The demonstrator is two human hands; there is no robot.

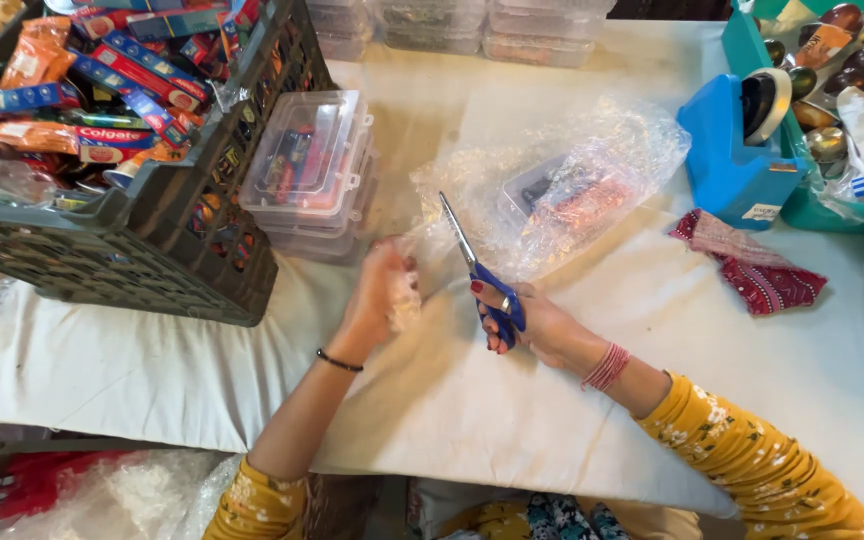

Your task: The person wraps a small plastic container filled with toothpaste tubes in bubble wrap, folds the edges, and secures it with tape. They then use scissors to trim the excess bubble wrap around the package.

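My right hand [532, 320] grips blue-handled scissors [477, 265], blades pointing up and away toward the bubble wrap. My left hand [384, 290] is closed around the gathered near end of a clear bubble wrap sheet [562, 180]. The wrap is bundled around a clear plastic box [552, 195] with coloured items inside, lying on the white-covered table [452, 400]. The scissor blades sit just right of the pinched end of the wrap.
A dark crate [142, 240] full of toothpaste boxes stands at the left. Stacked clear plastic boxes [317, 170] sit beside it. A blue tape dispenser [737, 150], a red patterned cloth [752, 265] and a teal bin [832, 100] of metal items lie at right.
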